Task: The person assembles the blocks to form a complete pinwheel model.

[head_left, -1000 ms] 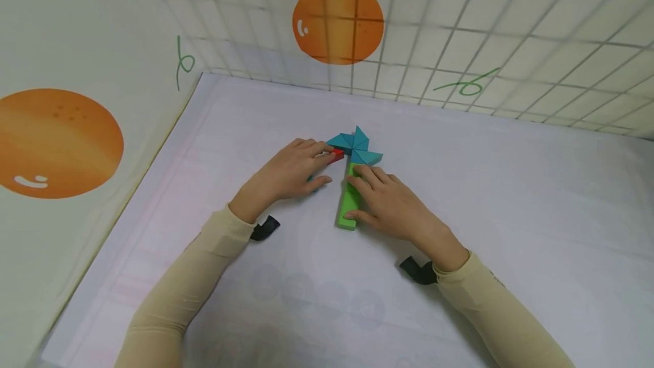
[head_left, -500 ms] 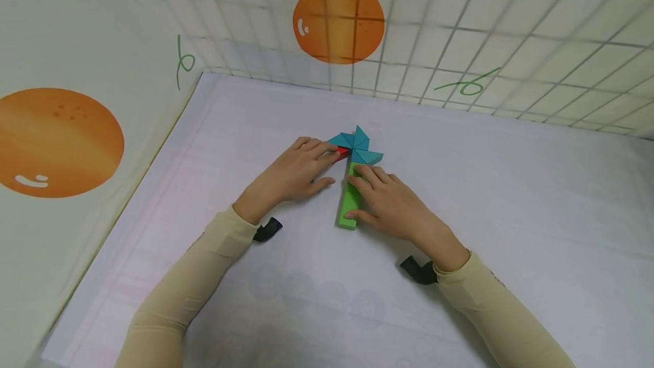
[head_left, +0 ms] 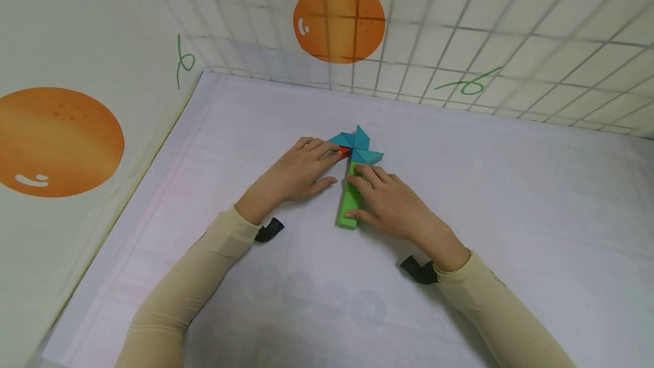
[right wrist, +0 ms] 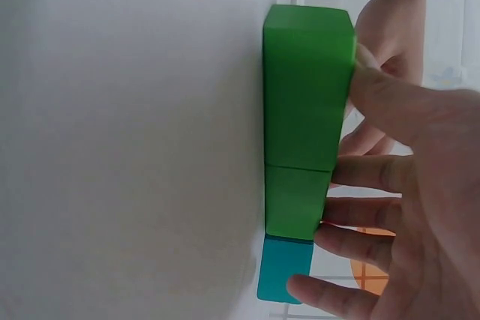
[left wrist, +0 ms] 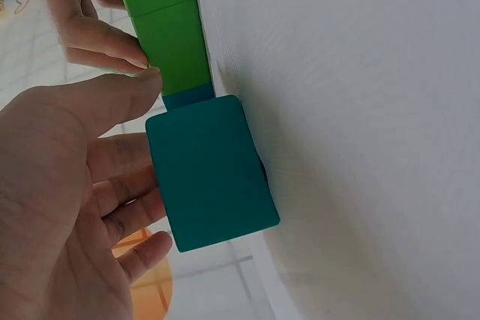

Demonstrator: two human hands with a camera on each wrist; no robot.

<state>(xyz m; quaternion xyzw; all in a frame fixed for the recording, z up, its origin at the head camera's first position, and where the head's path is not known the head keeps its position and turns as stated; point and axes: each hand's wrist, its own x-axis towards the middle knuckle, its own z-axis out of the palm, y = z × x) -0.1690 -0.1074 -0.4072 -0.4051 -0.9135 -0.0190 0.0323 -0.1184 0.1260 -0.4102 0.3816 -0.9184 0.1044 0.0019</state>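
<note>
On the white surface, several teal triangular blocks (head_left: pixel 356 145) form a pinwheel above a column of green blocks (head_left: pixel 349 203). My left hand (head_left: pixel 301 172) lies left of the column, its fingertips on a red block (head_left: pixel 346 152) that borders the pinwheel. The left wrist view shows a teal block (left wrist: pixel 214 174) beside these fingers, their tips along its upper edge and the thumb apart from it. My right hand (head_left: pixel 390 200) rests over the green column, thumb at the lower end, fingertips near the top. The hands hide part of the red block and column.
A white wall with grid lines and a printed orange (head_left: pixel 339 21) rises behind the blocks. On the left stands another wall with a large printed orange (head_left: pixel 61 141). Black curved pieces (head_left: pixel 419 270) stick out by both wrists.
My left hand has slid slightly to the right, and the red block has shifted with it towards the pinwheel. My right hand and the green column stay in place.
</note>
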